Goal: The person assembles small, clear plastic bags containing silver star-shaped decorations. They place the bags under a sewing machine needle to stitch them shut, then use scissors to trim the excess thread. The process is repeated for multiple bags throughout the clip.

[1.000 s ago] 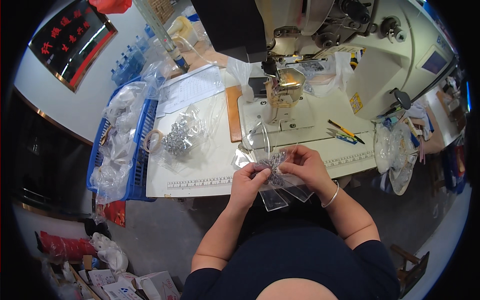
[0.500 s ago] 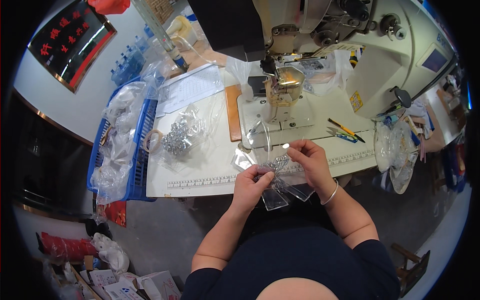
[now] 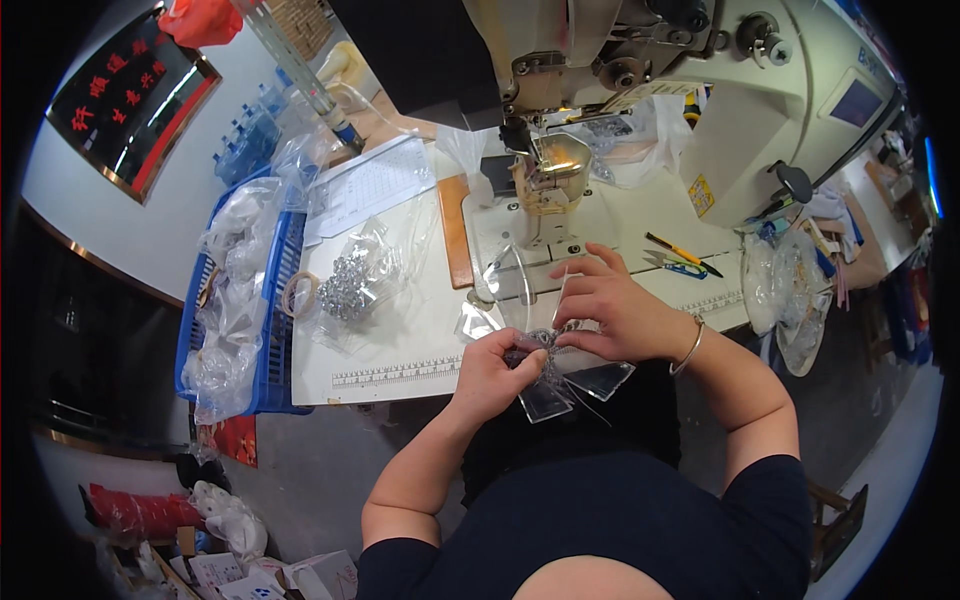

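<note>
At the table's front edge, my left hand (image 3: 490, 378) pinches a bow-like piece of clear plastic straps (image 3: 546, 403) with silvery beading gathered at its middle. Thumb and fingers close over that middle and hide part of it. From the right, my right hand (image 3: 625, 318) lies over the piece. Its thumb and forefinger press at the beading beside the left fingertips, while the other fingers arch above. Clear flaps hang below both hands toward my lap, and a clear loop (image 3: 512, 275) stands up behind them on the table.
A sewing machine (image 3: 680, 45) stands just beyond my hands. Scissors (image 3: 686, 269) and a yellow pen (image 3: 690, 257) lie at right. To the left are silvery beaded pieces (image 3: 345, 288), a tape roll (image 3: 300, 294) and a blue basket (image 3: 270, 350) of clear bags. An orange-brown strip (image 3: 455, 232) lies beside the machine.
My right hand has come down from above the beading and turned inward, its fingers now at the piece beside my left hand. The left hand keeps its grip. The whole view has shifted slightly.
</note>
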Motion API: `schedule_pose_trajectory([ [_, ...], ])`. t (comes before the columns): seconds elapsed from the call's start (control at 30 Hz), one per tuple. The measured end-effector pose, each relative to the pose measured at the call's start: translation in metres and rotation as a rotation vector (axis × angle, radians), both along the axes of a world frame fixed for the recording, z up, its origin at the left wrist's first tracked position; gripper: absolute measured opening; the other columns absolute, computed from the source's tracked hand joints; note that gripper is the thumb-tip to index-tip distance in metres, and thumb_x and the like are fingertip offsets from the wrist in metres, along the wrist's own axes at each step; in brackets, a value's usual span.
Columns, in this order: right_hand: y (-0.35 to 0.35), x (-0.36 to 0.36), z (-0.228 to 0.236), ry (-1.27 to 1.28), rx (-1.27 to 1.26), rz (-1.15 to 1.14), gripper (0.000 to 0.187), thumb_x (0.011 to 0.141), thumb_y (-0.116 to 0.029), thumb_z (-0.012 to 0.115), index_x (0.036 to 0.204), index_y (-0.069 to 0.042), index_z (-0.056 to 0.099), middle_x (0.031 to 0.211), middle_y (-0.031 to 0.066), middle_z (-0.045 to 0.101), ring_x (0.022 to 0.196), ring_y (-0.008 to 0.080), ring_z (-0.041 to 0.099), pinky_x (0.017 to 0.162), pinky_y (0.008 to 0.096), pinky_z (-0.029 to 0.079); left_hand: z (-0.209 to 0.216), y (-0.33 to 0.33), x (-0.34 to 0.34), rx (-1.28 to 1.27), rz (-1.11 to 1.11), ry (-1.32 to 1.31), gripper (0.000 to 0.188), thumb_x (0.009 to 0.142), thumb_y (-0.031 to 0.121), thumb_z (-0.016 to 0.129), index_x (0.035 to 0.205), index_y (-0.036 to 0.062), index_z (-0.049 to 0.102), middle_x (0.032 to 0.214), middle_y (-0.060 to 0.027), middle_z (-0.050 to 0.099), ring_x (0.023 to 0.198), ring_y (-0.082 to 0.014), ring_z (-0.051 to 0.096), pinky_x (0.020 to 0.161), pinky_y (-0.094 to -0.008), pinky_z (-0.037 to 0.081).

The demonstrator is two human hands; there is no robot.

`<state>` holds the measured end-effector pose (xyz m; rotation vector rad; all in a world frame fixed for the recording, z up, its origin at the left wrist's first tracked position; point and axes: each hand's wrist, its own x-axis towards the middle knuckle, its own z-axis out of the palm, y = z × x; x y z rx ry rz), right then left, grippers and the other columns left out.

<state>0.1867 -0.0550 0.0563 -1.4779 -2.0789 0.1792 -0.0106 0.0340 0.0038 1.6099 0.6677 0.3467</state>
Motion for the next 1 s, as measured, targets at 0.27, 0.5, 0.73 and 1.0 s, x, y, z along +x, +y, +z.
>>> schedule_pose_trajectory([
  [0.27,-0.007,-0.007,-0.010,0.010,0.035,-0.186,0.013,0.068,-0.020,0.073,0.074,-0.014,0.064,0.078,-0.0009,0.056,0.099,0.0201,0.050,0.099,0.0485,0.025,-0.007,0.014,0.015,-0.090,-0.078,-0.005,0.013,0.081,0.011,0.065,0.088,0.0010,0.060,0.073,0.0016,0.059,0.063,-0.0031,0.051,0.058,-0.0197,0.043],
  [0.5,-0.008,0.002,-0.021,0.364,-0.293,-0.203,0.020,0.067,-0.029,0.077,0.076,-0.015,0.066,0.075,-0.0015,0.058,0.094,0.0162,0.052,0.098,0.0408,0.026,0.007,0.010,0.019,0.048,-0.118,0.033,0.013,0.079,0.009,0.068,0.085,0.0001,0.060,0.072,0.0018,0.059,0.063,-0.0024,0.051,0.056,-0.0183,0.042],
  [0.73,-0.001,0.011,-0.016,0.400,-0.420,-0.082,0.026,0.067,-0.026,0.076,0.079,-0.004,0.067,0.079,0.0066,0.061,0.083,0.0221,0.057,0.080,0.0327,0.043,0.013,0.011,0.019,0.116,-0.130,0.078,0.018,0.076,0.012,0.070,0.083,-0.0017,0.062,0.065,-0.0022,0.061,0.060,-0.0044,0.053,0.054,-0.0215,0.045],
  [1.0,-0.005,0.006,-0.035,0.620,-0.484,-0.014,0.025,0.070,-0.022,0.072,0.080,0.000,0.066,0.081,0.0112,0.061,0.081,0.0220,0.057,0.077,0.0307,0.044,0.025,0.014,0.016,0.054,-0.241,0.126,0.020,0.075,0.012,0.072,0.083,-0.0031,0.062,0.068,-0.0024,0.062,0.064,-0.0050,0.056,0.058,-0.0209,0.046],
])
